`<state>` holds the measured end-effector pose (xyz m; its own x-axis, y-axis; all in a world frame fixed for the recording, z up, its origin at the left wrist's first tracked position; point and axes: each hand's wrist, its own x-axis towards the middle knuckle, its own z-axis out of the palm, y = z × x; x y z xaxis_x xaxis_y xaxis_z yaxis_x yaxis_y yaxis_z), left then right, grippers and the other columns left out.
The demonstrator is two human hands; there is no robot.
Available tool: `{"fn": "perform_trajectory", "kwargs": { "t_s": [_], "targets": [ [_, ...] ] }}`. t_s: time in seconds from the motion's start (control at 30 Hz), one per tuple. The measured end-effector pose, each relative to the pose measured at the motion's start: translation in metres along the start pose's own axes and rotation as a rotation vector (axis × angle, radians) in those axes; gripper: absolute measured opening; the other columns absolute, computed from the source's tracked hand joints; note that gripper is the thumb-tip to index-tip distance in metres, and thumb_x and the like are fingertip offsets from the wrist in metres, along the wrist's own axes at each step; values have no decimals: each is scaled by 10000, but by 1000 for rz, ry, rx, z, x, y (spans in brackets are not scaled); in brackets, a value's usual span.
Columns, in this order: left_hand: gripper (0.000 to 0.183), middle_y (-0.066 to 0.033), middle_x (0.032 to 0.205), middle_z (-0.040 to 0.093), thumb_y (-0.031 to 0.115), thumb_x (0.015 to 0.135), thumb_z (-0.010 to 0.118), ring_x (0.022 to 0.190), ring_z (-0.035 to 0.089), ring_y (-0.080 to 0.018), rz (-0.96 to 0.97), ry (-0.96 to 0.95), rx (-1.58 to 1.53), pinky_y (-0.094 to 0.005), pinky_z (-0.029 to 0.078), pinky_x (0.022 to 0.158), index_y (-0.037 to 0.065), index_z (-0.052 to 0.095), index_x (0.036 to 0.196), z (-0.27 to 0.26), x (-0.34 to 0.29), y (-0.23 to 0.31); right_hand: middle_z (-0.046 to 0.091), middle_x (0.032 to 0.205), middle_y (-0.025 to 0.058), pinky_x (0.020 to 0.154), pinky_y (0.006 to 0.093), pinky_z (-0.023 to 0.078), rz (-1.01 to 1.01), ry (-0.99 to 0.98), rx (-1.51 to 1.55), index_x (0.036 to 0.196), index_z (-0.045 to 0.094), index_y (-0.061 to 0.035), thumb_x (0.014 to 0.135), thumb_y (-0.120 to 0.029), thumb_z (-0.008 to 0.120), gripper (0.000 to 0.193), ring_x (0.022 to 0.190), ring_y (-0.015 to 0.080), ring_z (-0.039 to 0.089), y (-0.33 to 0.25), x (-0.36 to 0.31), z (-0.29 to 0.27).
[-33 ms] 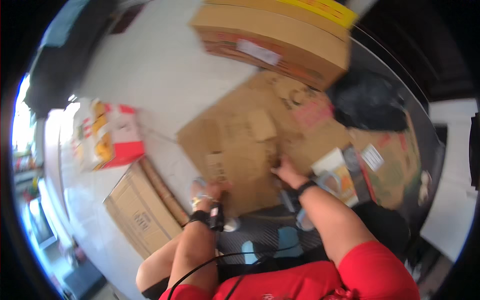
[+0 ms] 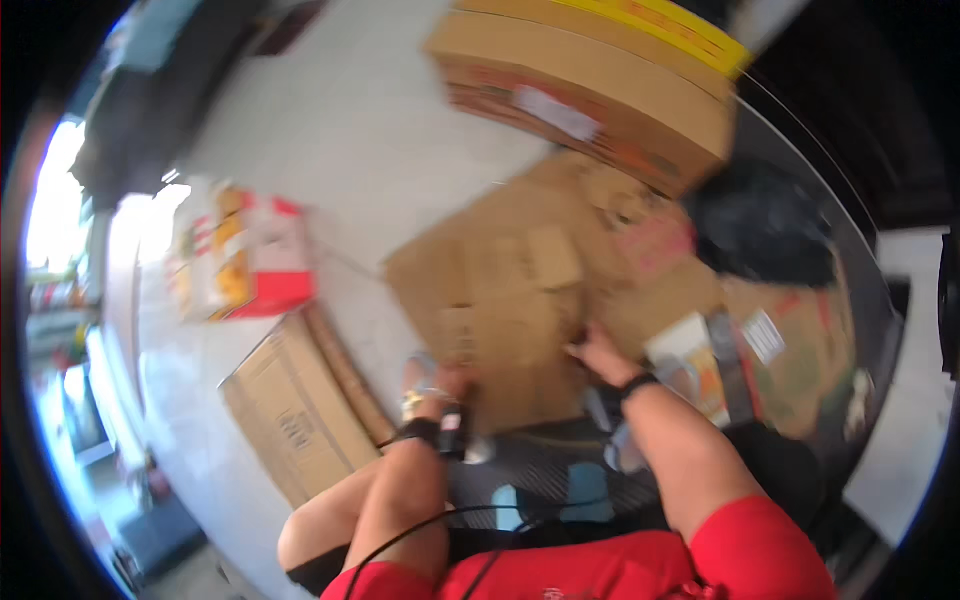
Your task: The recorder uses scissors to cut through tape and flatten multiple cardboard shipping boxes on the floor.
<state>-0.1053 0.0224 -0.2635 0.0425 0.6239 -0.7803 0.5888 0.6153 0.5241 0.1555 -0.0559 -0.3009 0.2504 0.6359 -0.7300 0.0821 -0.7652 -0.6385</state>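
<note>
Leftmost: red, white and yellow printed box (image 2: 282, 262), well left of the left fingers and farther out. Brown carton (image 2: 288, 420) lies left of those fingers and nearer the body; box form intact, so no flattening done on it.

Left hand (image 2: 447, 388) at the near left edge of the cardboard sheet (image 2: 515, 340). Finger contact blurred; cannot tell whether it pinches the edge or only rests there.

Sheet, the piece being handled, lies between the two sets of fingers and stretches out ahead of them. It is spread flat; one paler section, possibly a flap, shows beyond the fingertips. Judgement: opening-out of this piece looks done or nearly so; any folding or stacking of it is not yet done.

Large carton (image 2: 600, 125) with a yellow strip sits well beyond the fingers of both hands, full-bodied, not collapsed.

Right hand (image 2: 603, 358) at the sheet's right side, fingers partly bent, thumb toward the sheet; whether cardboard is gripped cannot be told.

Right of the right fingers, near: white-and-orange flat item (image 2: 693, 362), kind unclear. Farther right and ahead: black plastic bag (image 2: 765, 228). Rightmost: flattened cardboard with a white label (image 2: 805, 360), apparently already down flat.
</note>
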Motion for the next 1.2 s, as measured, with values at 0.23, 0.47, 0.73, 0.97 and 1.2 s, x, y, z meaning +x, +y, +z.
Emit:
{"fn": "perform_trajectory", "kwargs": {
  "t_s": [0.23, 0.47, 0.73, 0.97, 1.2],
  "targets": [
    [319, -115, 870, 648, 57, 658, 721, 761, 610, -198, 173, -249, -588, -304, 493, 685, -47, 615, 940, 22, -5, 8, 552, 1136, 72, 868, 320, 400, 102, -309, 498, 1185, 482, -42, 737, -91, 673, 490, 1038, 211, 504, -34, -30, -35],
    [344, -110, 913, 642, 31, 645, 715, 785, 602, -198, 273, -326, -429, -305, 485, 723, -51, 604, 960, -12, -23, 44, 577, 1089, 71, 827, 315, 418, -168, -269, 334, 1170, 498, -39, 665, -147, 726, 564, 1006, 216, 522, -93, -65, -57],
    [409, -100, 946, 634, -14, 626, 711, 838, 593, -197, 401, -403, -645, -302, 471, 765, -40, 580, 1012, -12, -55, 62, 578, 1038, 84, 794, 321, 430, -273, -167, 463, 1128, 495, -20, 681, -110, 703, 501, 948, 217, 537, -96, -98, -56],
    [835, -235, 1279, 379, 263, 603, 753, 1170, 393, -332, 505, 523, 11, -385, 355, 957, -23, 330, 1262, -52, -41, 120, 570, 1038, 136, 792, 349, 435, -285, 111, 453, 1199, 407, 54, 717, -149, 712, 606, 938, 230, 550, -33, -59, -99],
    [839, -219, 1361, 264, 324, 699, 685, 1265, 257, -337, 294, 1456, 475, -406, 234, 1042, -5, 236, 1326, -270, -24, 150, 247, 1376, 221, 953, 479, 342, 111, 274, 214, 1380, 60, 7, 722, -337, 702, 982, 1230, 352, 307, 9, -27, -130]
  ]
}}
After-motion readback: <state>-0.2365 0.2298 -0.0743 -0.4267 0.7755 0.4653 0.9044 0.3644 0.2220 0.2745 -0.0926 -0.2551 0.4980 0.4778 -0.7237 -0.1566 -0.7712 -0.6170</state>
